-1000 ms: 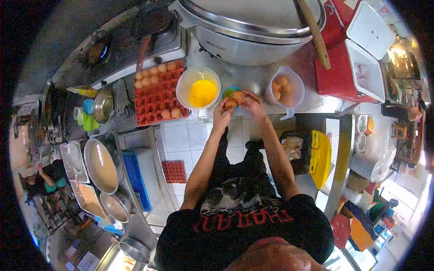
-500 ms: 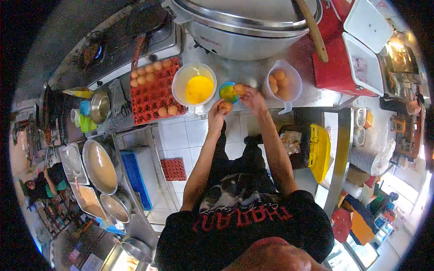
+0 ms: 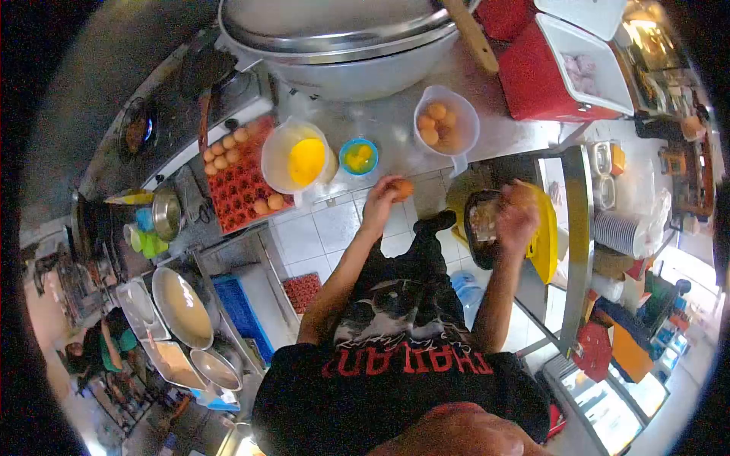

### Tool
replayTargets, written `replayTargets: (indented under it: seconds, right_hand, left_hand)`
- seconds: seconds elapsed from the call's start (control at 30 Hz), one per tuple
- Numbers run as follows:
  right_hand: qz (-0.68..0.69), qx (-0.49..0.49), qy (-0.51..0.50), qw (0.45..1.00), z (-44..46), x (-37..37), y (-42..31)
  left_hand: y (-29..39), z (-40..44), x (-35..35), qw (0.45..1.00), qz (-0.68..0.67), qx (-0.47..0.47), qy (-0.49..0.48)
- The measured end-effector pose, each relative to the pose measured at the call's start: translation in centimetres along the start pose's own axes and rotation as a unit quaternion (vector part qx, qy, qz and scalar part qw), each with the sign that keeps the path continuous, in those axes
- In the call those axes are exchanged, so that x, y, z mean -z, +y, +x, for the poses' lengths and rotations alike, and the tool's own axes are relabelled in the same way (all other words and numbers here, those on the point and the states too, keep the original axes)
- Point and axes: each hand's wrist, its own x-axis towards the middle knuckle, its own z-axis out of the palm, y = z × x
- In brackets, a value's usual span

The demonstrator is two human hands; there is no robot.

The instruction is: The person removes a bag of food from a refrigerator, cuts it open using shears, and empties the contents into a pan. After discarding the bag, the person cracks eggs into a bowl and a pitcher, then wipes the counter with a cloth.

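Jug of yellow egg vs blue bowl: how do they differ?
Size: the jug is clearly larger; the bowl is small.
Color: the jug is a cloudy, whitish see-through; the bowl is blue.
Shape: the jug has a handle; none shows on the bowl.
Shared: both sit uncovered on the counter, with yellow egg inside.

We held a rounded brown eggshell [image 3: 404,188] at the far end of our left hand [image 3: 382,199]. Beyond that hand, we had a small, upright blue bowl [image 3: 375,162] with raw yolks [image 3: 363,153] inside.
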Motion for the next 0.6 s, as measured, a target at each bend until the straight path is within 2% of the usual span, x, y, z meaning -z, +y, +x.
replayTargets:
  seconds: [0.03,0.07,0.13,0.17,0.23,0.27,0.33,0.37,0.4,0.43,0.47,0.5,0.57,0.6]
  right_hand:
    - [0.052,-0.047,-0.095,0.993,0.0,5.1,-2.9]
    - [0.017,0.055,0.027,0.998,0.1,7.0,-3.8]
    - [-0.097,-0.012,0.098,0.990,0.7,18.1,-7.2]
    - [-0.220,0.014,0.133,0.966,0.4,18.3,-7.7]
    - [-0.455,0.058,0.191,0.868,0.3,17.4,-8.2]
    - [-0.561,0.077,0.215,0.796,0.3,16.9,-8.2]
    - [-0.738,0.109,0.260,0.612,0.1,16.6,-8.5]
    - [-0.713,0.183,0.220,0.640,3.1,18.9,-7.6]
    - [-0.725,0.266,0.136,0.621,2.5,5.6,-6.7]
    - [-0.704,0.253,0.115,0.654,4.1,2.1,-5.3]
    - [-0.686,0.272,0.045,0.673,5.5,-1.7,-4.0]
    - [-0.686,0.315,-0.030,0.656,7.6,-3.8,-2.0]
    - [-0.707,0.226,-0.194,0.641,10.1,-8.7,1.1]
    - [-0.768,0.234,-0.217,0.555,11.6,-9.8,2.9]
  left_hand:
    - [-0.1,0.2,-1.3,0.999,0.022,0.010,-0.031]
    - [-0.5,0.5,-2.4,0.997,0.004,-0.010,-0.079]
    - [0.3,0.4,-5.2,0.993,-0.009,0.001,-0.118]
    - [0.6,0.5,-6.2,0.991,-0.017,0.005,-0.136]
    - [0.3,1.0,-6.7,0.989,-0.006,0.022,-0.144]
    - [0.2,1.2,-6.5,0.989,-0.009,0.024,-0.142]
    - [0.6,1.4,-5.7,0.992,-0.016,0.029,-0.120]
    - [0.9,1.3,-5.1,0.994,-0.023,0.031,-0.101]
    - [1.2,1.4,-4.7,0.996,-0.031,0.031,-0.081]
    - [1.1,1.6,-4.0,0.996,-0.038,0.029,-0.070]
    - [0.8,1.6,-3.1,0.997,-0.046,0.025,-0.056]
    - [0.8,1.6,-2.4,0.998,-0.054,0.019,-0.040]
    - [2.1,0.7,-1.9,0.997,-0.081,0.003,-0.018]
    - [2.6,0.4,-1.5,0.995,-0.095,-0.004,-0.007]
